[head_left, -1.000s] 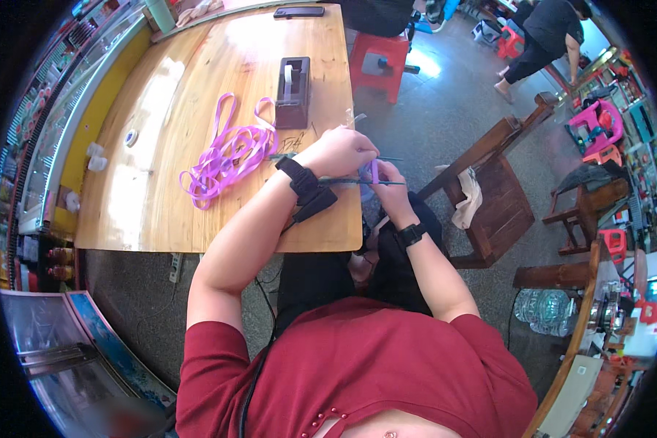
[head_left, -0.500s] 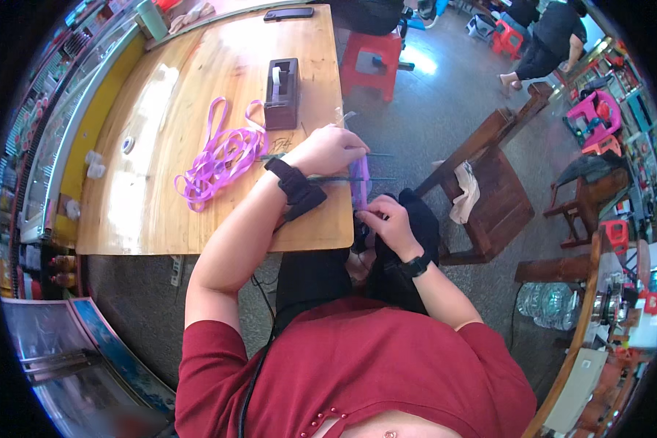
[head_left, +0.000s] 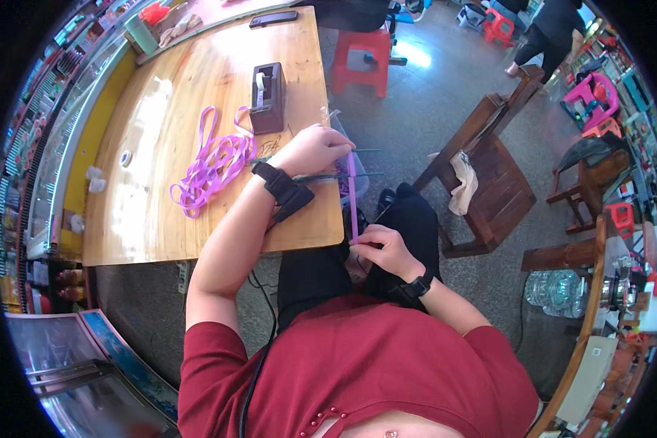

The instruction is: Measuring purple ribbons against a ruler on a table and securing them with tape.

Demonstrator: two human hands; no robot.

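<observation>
At the table's right edge my left hand (head_left: 315, 149) is closed, its fingertips pinching the upper end of a purple ribbon strip (head_left: 353, 201). Nearer my body, my right hand (head_left: 388, 250) pinches the strip's lower end, so it runs straight between both hands. Two thin dark green sticks (head_left: 363, 175) poke out past the table edge under my left hand, and the strip crosses them. Whether it loops around them I cannot tell. A loose heap of purple ribbon (head_left: 213, 169) lies on the table left of my left wrist.
On the wooden table (head_left: 160, 226) stand a dark tape dispenser (head_left: 269, 102) and a phone (head_left: 274, 19); a small tape roll (head_left: 126, 158) lies leftward. A clear plastic container (head_left: 354, 186) sits below the table edge. To the right are a wooden chair (head_left: 493, 193) with a cloth and a red stool (head_left: 361, 62).
My right hand has moved down toward my body, and a longer stretch of ribbon now shows taut between the hands. My left hand has stayed at the sticks.
</observation>
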